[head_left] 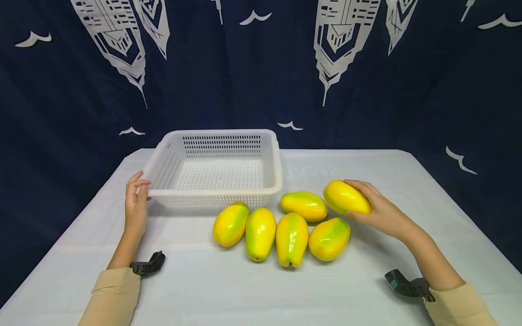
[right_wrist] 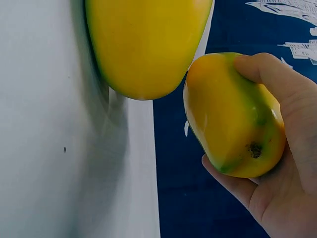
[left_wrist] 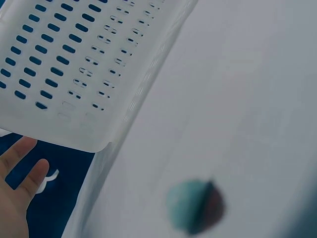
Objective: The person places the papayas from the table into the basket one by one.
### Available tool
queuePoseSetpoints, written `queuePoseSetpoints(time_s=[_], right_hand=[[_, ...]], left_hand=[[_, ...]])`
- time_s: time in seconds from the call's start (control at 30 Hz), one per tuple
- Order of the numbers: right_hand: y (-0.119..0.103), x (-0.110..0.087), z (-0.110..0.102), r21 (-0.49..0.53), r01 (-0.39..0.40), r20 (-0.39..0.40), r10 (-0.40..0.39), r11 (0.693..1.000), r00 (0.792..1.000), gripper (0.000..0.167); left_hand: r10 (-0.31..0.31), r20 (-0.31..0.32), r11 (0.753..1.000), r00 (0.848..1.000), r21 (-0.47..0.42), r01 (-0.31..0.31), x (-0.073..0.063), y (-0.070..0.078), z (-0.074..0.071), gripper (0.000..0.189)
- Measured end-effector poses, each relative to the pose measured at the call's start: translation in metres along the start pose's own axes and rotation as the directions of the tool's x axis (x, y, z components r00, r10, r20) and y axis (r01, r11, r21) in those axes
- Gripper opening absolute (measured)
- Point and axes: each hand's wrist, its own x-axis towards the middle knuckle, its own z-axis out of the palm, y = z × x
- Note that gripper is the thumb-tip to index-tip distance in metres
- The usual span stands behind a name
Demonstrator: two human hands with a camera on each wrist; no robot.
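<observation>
My right hand (head_left: 381, 209) grips a yellow-green mango (head_left: 345, 196), thumb on one side and fingers on the other; in the right wrist view the held mango (right_wrist: 237, 119) shows its dark stem end. It is raised just above the back right of the mango group. At the left, my left hand (head_left: 136, 203) touches the front left corner of a white perforated plastic basket (head_left: 216, 192) with extended fingers. Inside, the basket shows only its bare slotted floor. In the left wrist view, the fingertips reach the rim beside the slotted wall (left_wrist: 59, 59).
Several more mangoes lie together before the basket's right front: one mango (head_left: 303, 206) behind, then a front row with a left mango (head_left: 231, 224) and a right mango (head_left: 329, 239). A white cloth covers the table (head_left: 195, 280). A dark blue patterned curtain (head_left: 244, 81) hangs behind.
</observation>
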Motion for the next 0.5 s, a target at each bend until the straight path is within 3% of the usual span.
queuePoseSetpoints(time_s=[0.23, 0.5], right_hand=[[-0.0026, 0.0004, 0.0016, 0.011, 0.031, -0.035, -0.031, 0.999, 0.999, 0.075], [-0.0091, -0.0004, 0.0043, -0.001, 0.013, -0.063, -0.013, 1.0, 0.998, 0.074]], left_hand=[[-0.005, 0.002, 1.0, 1.0, 0.009, 0.005, 0.0002, -0.0003, -0.0004, 0.029], [-0.005, 0.007, 1.0, 1.0, 0.0, 0.005, -0.0001, -0.0014, -0.0005, 0.029]])
